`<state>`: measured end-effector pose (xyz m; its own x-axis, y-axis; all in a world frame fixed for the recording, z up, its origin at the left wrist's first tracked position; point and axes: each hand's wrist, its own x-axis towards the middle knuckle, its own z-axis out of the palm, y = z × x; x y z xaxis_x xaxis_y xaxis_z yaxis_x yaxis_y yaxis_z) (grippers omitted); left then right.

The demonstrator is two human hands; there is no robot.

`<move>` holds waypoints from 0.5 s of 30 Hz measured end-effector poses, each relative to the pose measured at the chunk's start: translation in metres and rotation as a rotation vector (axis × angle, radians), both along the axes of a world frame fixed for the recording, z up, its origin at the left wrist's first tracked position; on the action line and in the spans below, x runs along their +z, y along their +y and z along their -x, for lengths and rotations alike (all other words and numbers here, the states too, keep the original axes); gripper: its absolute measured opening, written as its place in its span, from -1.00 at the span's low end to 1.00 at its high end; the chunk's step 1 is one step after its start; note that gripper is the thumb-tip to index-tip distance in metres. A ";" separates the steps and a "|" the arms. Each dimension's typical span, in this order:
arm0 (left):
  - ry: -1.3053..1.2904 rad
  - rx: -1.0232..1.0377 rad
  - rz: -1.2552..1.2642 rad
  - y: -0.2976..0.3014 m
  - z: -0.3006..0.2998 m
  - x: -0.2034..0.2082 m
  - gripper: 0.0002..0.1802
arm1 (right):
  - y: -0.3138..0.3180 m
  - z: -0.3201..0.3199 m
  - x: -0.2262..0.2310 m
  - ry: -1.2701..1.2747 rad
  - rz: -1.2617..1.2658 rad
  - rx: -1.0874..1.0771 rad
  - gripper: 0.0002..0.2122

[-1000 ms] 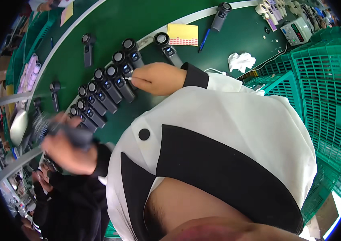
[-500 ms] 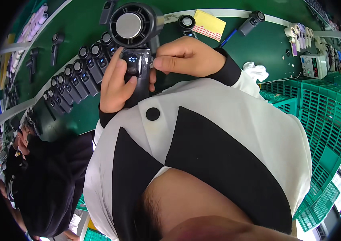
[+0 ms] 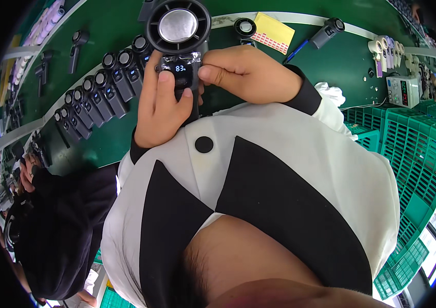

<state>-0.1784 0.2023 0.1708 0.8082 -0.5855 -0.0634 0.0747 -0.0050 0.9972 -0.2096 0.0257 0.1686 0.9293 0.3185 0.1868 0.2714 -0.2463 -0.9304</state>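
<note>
Fan raised close

I see left hand (image 3: 159, 110) gripping the black round-headed handheld fan (image 3: 178, 31) (earlier down left); right hand (image 3: 248, 72) pinching its film.

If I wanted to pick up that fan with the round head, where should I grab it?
Probably by the black handle, below the little lit screen, coming from the side. The handheld fan has a wide round head with an open grille, awkward to grip. The left hand already wraps the handle, while the right hand pinches beside the screen.
</note>
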 end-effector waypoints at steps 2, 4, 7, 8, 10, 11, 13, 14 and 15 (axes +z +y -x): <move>0.046 -0.017 0.024 0.000 -0.001 0.001 -0.43 | 0.000 -0.001 0.002 -0.014 0.057 -0.035 -0.84; 0.011 -0.032 0.017 0.000 -0.002 -0.004 -0.42 | 0.003 0.001 0.002 -0.008 0.104 -0.121 -0.84; 0.160 -0.036 0.027 0.005 -0.004 -0.011 -0.42 | 0.003 0.002 -0.004 0.097 0.169 -0.065 -0.87; 0.192 -0.040 0.056 0.006 -0.004 -0.013 -0.42 | 0.005 0.002 -0.006 0.151 0.080 -0.072 -0.88; 0.263 -0.060 0.111 0.008 -0.011 -0.020 -0.42 | 0.007 0.001 -0.012 0.265 -0.101 -0.097 -0.89; 0.243 -0.043 0.214 0.011 -0.016 -0.027 -0.44 | 0.009 0.001 -0.015 0.273 -0.127 -0.124 -0.88; 0.239 -0.101 0.431 0.025 -0.034 -0.029 -0.47 | 0.010 0.004 -0.019 0.279 -0.176 -0.185 -0.87; 0.268 0.150 0.446 0.032 -0.037 -0.019 -0.45 | 0.008 0.003 -0.020 0.289 -0.171 -0.218 -0.86; 0.170 0.330 0.498 0.041 -0.048 -0.011 -0.45 | 0.007 0.003 -0.022 0.302 -0.169 -0.253 -0.85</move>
<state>-0.1302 0.2434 0.1598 0.9542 -0.2991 0.0098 0.1506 0.5084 0.8478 -0.2123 0.0324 0.1470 0.9952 0.0618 -0.0761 -0.0692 -0.1077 -0.9918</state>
